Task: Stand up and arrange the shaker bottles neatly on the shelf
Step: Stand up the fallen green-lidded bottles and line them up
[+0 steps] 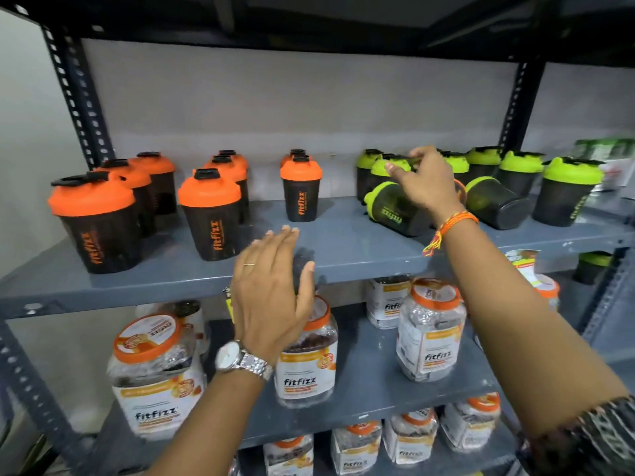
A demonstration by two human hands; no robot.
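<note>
On the grey shelf [347,250] orange-lidded black shaker bottles stand upright in short rows: left [94,228], middle [211,218] and a pair further right [301,195]. Green-lidded shakers [568,192] crowd the right end. Two of them lie on their sides, one [395,211] below my right wrist and another [498,204] to its right. My right hand [427,183] reaches over the lying one, fingertips pinched on the dark cap of an upright green-lidded shaker [381,166] in the back. My left hand [271,293] hovers open before the shelf's front edge, holding nothing.
Clear jars with orange lids [156,369] [429,333] fill the shelves below. Perforated dark posts [77,97] [515,108] frame the rack, with another shelf board overhead. One more green-lidded shaker [592,267] sits on a neighbouring rack at lower right.
</note>
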